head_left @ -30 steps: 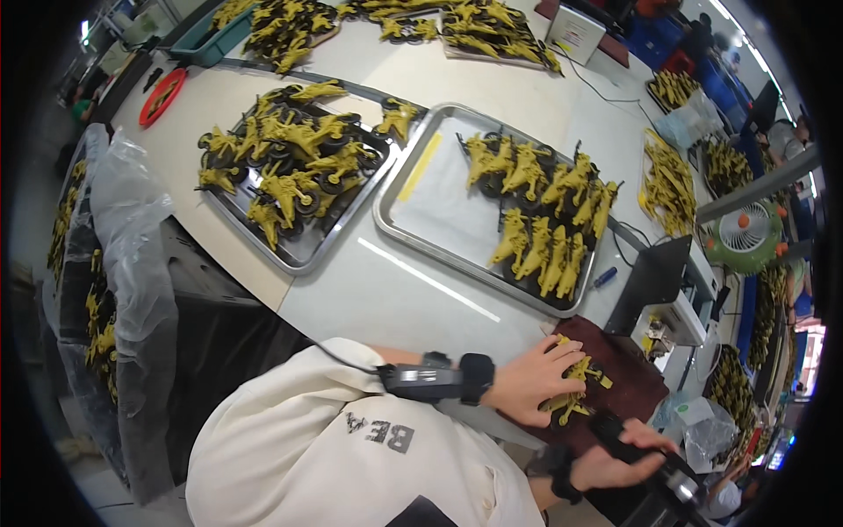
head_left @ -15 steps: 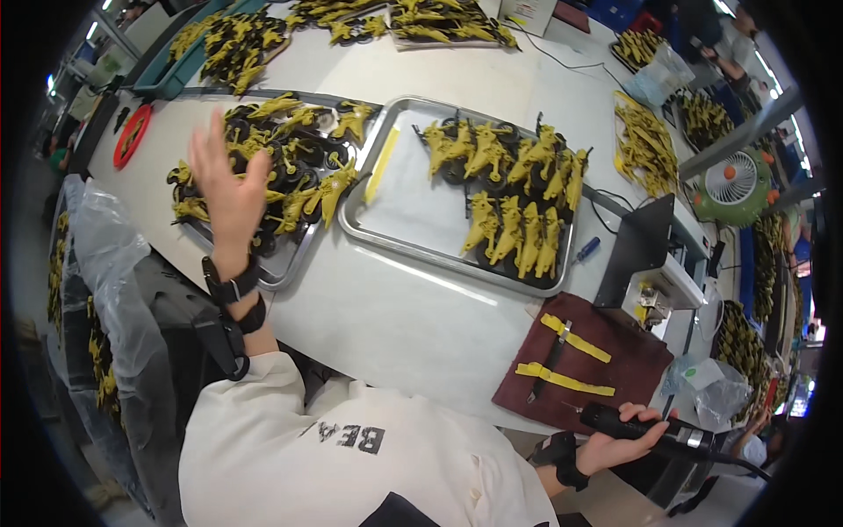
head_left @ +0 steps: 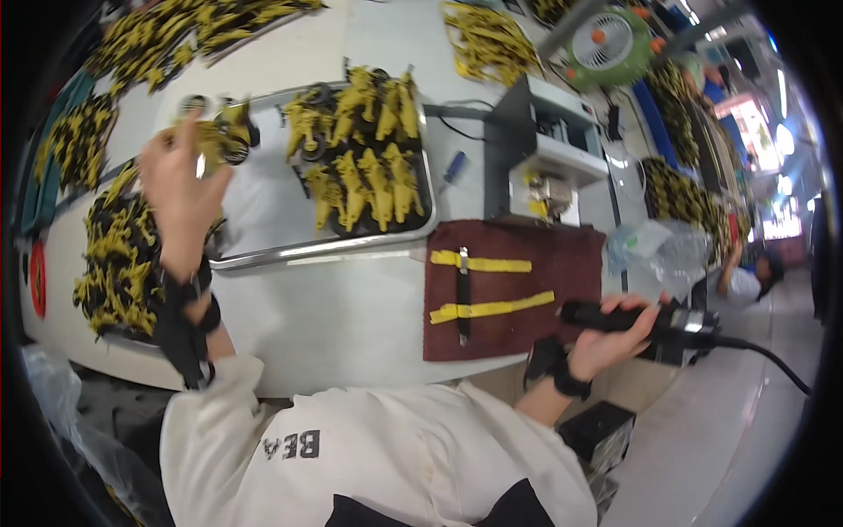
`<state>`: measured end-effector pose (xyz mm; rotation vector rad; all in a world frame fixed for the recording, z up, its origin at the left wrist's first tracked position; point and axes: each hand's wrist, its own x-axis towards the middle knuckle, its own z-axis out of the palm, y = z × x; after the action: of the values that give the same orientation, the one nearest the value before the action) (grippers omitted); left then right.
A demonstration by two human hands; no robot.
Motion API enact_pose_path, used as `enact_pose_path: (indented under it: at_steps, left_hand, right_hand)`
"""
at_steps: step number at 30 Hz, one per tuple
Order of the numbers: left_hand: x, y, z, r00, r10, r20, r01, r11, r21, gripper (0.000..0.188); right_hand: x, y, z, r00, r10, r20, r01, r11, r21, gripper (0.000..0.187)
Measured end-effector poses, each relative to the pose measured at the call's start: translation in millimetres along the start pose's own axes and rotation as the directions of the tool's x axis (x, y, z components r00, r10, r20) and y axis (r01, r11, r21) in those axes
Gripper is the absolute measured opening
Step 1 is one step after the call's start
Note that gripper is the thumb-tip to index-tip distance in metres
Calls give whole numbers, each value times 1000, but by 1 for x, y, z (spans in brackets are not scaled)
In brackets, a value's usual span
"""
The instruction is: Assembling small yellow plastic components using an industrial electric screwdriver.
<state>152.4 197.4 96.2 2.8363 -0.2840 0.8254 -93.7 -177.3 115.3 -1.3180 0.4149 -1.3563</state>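
My left hand (head_left: 180, 189) is closed on a yellow-and-black wheeled toy piece (head_left: 224, 136), smeared by motion, above the left end of a metal tray (head_left: 325, 244). Two rows of similar yellow-and-black pieces (head_left: 356, 180) stand on the tray's right half. Left of it, below my left hand, lies a heap of more pieces (head_left: 118, 255). My right hand (head_left: 615, 338) grips a black corded electric screwdriver (head_left: 628, 318), its tip pointing left over a dark red mat (head_left: 509, 338). Two yellow strips (head_left: 505, 305) lie on the mat across a black bar (head_left: 463, 294).
A grey box-shaped machine (head_left: 549, 154) stands behind the mat, with a blue-handled screwdriver (head_left: 454, 167) beside it. Clear plastic bags (head_left: 663, 250) sit at the right edge. Farther back are a green fan (head_left: 606, 48), loose yellow parts (head_left: 487, 39) and more piled pieces (head_left: 167, 39).
My left hand has lifted a toy piece from the heap and carried it right, toward the tray. My right hand still holds the electric screwdriver. The whole view has shifted rightward.
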Motion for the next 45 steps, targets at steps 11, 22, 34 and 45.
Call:
enact_pose_path:
  at_steps: [11, 22, 34, 45]
  left_hand:
    - [-147, 219, 28, 701, 686, 198, -292, 528, -798, 79]
    - [-150, 221, 40, 669, 707, 229, -341, 566, -750, 79]
    - [-149, 220, 42, 670, 699, 250, -303, 565, -768, 82]
    - [-149, 220, 43, 664, 700, 263, -296, 569, -767, 84]
  right_hand:
    - [60, 49, 102, 927, -175, 333, 171, 984, 43, 38]
    - [-19, 10, 38, 889, -17, 457, -53, 989, 141, 58]
    - [-27, 47, 46, 906, 105, 410, -116, 993, 1, 41]
    - [-34, 48, 38, 847, 66, 528, -150, 982, 118, 34]
